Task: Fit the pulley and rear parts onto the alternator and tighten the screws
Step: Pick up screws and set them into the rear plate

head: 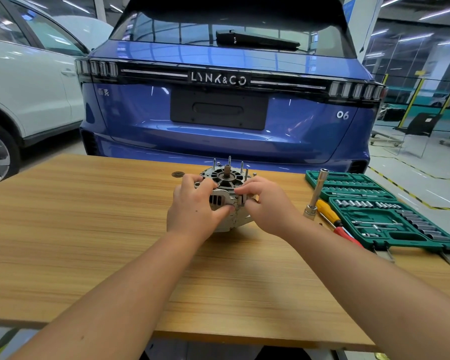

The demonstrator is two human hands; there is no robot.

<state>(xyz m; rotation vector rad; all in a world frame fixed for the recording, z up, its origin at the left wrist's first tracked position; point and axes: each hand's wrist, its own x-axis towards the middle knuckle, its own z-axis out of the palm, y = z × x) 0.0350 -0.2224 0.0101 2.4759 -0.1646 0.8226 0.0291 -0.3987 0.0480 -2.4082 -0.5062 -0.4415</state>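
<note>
A grey metal alternator (225,178) stands on the wooden table (89,216) near its far edge, shaft end up, with several long studs sticking out of its top. My left hand (192,206) clasps its left side, thumb pressed on the front of the housing. My right hand (265,203) grips its right side, fingers curled over the upper rim. Both hands hide most of the lower housing. A small dark round part (178,174) lies flat on the table just left of the alternator.
An open green socket set case (379,216) lies at the table's right end. A long socket wrench (316,196) stands tilted beside it, next to a yellow and red screwdriver (333,219). A blue car's rear (218,113) stands right behind the table, a white car (24,87) at the left.
</note>
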